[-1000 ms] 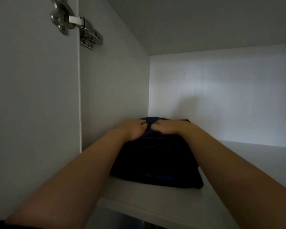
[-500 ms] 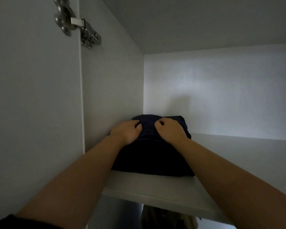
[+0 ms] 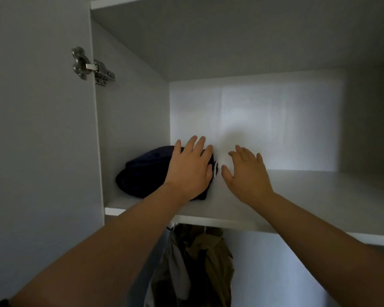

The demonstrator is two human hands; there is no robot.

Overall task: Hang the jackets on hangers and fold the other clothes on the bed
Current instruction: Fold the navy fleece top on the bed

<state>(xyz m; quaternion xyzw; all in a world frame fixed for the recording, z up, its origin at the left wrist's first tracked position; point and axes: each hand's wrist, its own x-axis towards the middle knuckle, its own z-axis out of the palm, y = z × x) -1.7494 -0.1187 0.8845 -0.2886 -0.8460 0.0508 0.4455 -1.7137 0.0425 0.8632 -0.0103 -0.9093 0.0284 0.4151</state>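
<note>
A folded dark navy garment (image 3: 142, 173) lies at the left end of a white wardrobe shelf (image 3: 297, 196), close to the side wall. My left hand (image 3: 190, 168) is in front of its right part with fingers spread and straight; contact cannot be told. My right hand (image 3: 246, 171) hovers to the right of the garment, fingers spread, holding nothing. Below the shelf, jackets (image 3: 200, 262) in olive, brown and grey hang together.
The open wardrobe door (image 3: 38, 129) stands at the left with a metal hinge (image 3: 91, 67). The shelf's front edge (image 3: 242, 223) runs across under my forearms. A top panel closes the compartment above.
Both hands have let go of the navy garment and opened, and the right has moved off it to the right. My view has pulled back, showing the hanging jackets below.
</note>
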